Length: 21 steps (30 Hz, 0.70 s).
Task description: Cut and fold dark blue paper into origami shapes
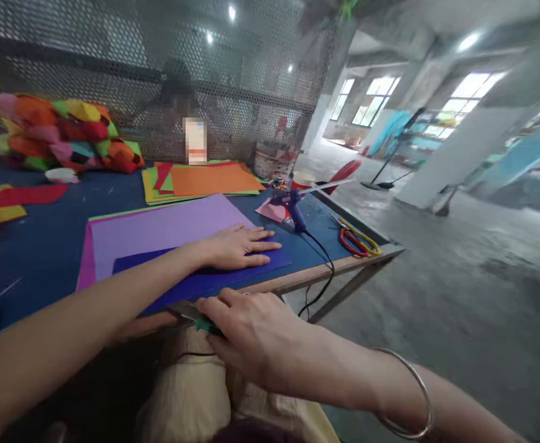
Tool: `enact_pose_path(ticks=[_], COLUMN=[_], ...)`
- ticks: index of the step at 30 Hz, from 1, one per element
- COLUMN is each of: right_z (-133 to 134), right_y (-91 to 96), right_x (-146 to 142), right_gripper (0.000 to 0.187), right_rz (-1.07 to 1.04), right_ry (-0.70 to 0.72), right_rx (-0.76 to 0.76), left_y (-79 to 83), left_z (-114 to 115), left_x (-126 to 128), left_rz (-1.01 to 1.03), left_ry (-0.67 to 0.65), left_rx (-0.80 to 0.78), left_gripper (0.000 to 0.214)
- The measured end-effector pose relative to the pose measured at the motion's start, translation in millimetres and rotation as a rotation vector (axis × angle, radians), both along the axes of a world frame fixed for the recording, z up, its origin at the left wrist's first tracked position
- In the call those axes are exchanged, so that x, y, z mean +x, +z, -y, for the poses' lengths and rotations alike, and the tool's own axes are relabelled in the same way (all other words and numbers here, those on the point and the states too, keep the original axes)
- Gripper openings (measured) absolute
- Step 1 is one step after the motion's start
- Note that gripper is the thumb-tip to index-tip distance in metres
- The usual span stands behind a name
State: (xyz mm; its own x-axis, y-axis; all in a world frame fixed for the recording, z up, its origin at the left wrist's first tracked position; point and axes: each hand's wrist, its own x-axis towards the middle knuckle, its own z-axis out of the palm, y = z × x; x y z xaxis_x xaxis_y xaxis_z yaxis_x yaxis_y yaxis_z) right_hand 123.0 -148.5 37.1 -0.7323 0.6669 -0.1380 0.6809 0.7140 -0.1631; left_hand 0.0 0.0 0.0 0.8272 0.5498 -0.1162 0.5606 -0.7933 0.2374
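My left hand (237,247) lies flat with fingers spread. It presses on a dark blue sheet (182,292) at the table's near edge. Under that sheet is a larger lilac sheet (168,224), with magenta and green edges showing beneath it. My right hand (256,332) is closed around the green handle of a utility knife (209,326), just off the front edge of the table. The blade points left, close to the border of the blue sheet. My right fingers partly cover the handle.
A glue gun (294,209) with a trailing cord stands on the right, by a pink piece (272,210). Scissors (355,241) lie near the corner. Behind are stacked coloured sheets (214,179), a woven basket (274,161) and a colourful pile (67,132) before a mesh screen (251,80).
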Motion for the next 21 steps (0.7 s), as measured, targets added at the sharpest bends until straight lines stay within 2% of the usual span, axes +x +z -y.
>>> enact_pose_path(ticks=[6,14,17,21], right_z=[2.4,-0.6,-1.2,-0.7], right_y=[-10.7,-4.5,-2.7,-4.4], right_x=[-2.9,-4.0,-4.7,-3.0], right_gripper=[0.02,0.025,0.024,0.023], right_rz=[-0.061,-0.05,-0.039,-0.042], right_ry=[-0.002,0.006,0.005,0.011], right_rx=[0.05,0.047,0.043,0.043], left_y=[-1.7,-1.5,3.1,11.3], left_z=[-1.4,-1.4,3.7,11.2], left_x=[-0.5,1.0,0.9,-7.4], left_rz=[0.01,0.003,0.004,0.043], left_ry=[-0.008,0.019,0.105,0.371], left_rx=[0.003,0.013,0.04,0.124], left_gripper=[0.057,0.055,0.058,0.084])
